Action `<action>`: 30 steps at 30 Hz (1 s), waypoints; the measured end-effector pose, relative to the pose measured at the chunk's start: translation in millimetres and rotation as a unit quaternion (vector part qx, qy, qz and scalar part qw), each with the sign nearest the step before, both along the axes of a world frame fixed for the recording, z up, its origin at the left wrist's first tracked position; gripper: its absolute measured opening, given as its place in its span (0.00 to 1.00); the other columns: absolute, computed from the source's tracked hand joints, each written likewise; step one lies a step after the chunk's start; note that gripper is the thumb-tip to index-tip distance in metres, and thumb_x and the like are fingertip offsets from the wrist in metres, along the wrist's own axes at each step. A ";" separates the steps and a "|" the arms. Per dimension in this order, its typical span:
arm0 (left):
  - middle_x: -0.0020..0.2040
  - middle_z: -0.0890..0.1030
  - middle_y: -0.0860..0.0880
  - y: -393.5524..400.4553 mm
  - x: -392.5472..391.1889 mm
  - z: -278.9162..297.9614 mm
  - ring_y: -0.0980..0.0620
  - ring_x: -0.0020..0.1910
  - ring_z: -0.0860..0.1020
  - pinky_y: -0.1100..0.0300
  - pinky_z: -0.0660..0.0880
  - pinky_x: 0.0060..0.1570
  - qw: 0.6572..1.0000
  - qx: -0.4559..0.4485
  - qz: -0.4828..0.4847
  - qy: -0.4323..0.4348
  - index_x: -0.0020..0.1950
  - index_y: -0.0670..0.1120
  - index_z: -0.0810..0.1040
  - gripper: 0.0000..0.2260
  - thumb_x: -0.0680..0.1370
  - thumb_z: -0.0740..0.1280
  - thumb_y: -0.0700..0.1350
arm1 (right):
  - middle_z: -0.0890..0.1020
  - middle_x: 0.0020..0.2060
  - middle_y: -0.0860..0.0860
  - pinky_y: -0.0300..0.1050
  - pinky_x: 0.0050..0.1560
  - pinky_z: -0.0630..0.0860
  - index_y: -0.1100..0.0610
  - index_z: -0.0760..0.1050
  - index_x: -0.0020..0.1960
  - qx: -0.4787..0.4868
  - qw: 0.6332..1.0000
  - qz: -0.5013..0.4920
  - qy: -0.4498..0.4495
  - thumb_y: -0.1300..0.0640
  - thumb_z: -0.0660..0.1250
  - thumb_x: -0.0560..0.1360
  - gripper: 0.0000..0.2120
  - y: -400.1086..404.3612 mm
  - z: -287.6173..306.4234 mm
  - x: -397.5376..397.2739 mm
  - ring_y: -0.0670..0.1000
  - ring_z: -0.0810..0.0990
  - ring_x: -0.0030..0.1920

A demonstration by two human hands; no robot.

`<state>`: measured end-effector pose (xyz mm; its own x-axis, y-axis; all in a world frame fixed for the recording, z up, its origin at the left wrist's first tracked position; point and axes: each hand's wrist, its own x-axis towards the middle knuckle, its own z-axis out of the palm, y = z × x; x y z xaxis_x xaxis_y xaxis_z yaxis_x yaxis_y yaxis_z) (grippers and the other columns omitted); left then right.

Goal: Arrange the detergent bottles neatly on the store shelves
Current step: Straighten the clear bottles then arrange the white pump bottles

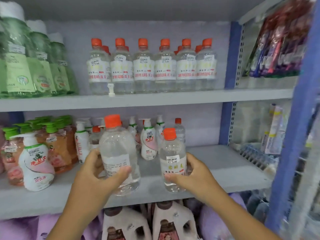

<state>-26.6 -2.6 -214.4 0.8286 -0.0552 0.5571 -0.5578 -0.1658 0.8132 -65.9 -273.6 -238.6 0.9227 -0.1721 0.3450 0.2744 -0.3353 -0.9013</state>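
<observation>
Two clear orange-capped bottles held upright over middle shelf [216, 170]. Left hand [97, 172] wrapped larger bottle [119, 158] at label band; right hand [194, 172] wrapped smaller bottle [173, 161] at lower body. Fingers [123, 170] curled, thumbs in front. Likely full, moderately heavy, thin plastic squashy, slick; mid-body grip safest. Matching row [152, 66] on shelf above fingers; pump bottles [37, 163] left of left hand.

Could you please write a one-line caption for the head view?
Each hand, left and right, holds a clear orange-capped bottle before the middle shelf.
</observation>
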 end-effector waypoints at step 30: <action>0.53 0.84 0.61 -210.3 65.9 227.9 0.60 0.49 0.83 0.63 0.77 0.41 0.986 0.161 -0.036 -0.004 0.58 0.62 0.75 0.34 0.57 0.76 0.75 | 0.81 0.38 0.26 0.24 0.28 0.72 0.37 0.74 0.48 -0.106 0.987 -0.054 -0.106 0.39 0.80 0.66 0.18 -177.3 245.0 47.3 0.28 0.80 0.39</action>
